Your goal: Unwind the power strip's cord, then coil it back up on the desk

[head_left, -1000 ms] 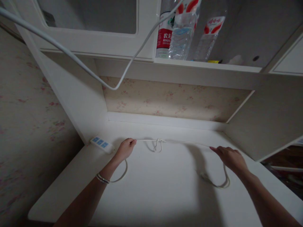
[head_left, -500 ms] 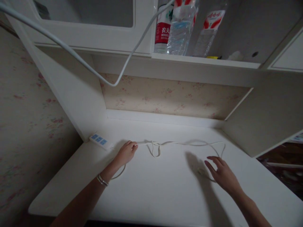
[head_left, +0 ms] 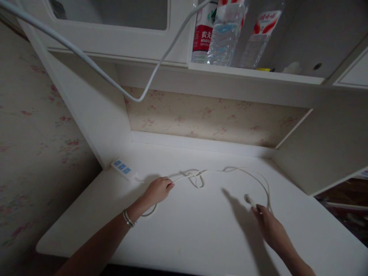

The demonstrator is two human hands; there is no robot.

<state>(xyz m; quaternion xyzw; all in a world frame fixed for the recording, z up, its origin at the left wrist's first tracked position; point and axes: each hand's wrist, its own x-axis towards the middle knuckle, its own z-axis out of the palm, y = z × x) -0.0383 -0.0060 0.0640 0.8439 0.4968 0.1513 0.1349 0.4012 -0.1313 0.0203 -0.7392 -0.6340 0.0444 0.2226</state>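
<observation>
A thin white cable [head_left: 230, 169] lies on the white desk [head_left: 186, 234], with a loose knot [head_left: 197, 178] near its middle. My left hand [head_left: 159, 189] is closed on the cable just left of the knot. The cable runs from a white power strip [head_left: 123, 169] with blue sockets at the desk's back left. Its far end carries a small white plug [head_left: 248, 199]. My right hand [head_left: 268, 226] is at that plug, fingers closed on the cable just behind it.
A thicker white cord [head_left: 94, 69] hangs in a sag across the upper left. Three plastic bottles [head_left: 227, 32] stand on the shelf above the desk. White cabinet walls close in the desk at left and right.
My right hand let go of the stretched cable, drew back toward me and took hold of the plug end. The cable went slack and the knot loosened. My left hand shifted slightly right.
</observation>
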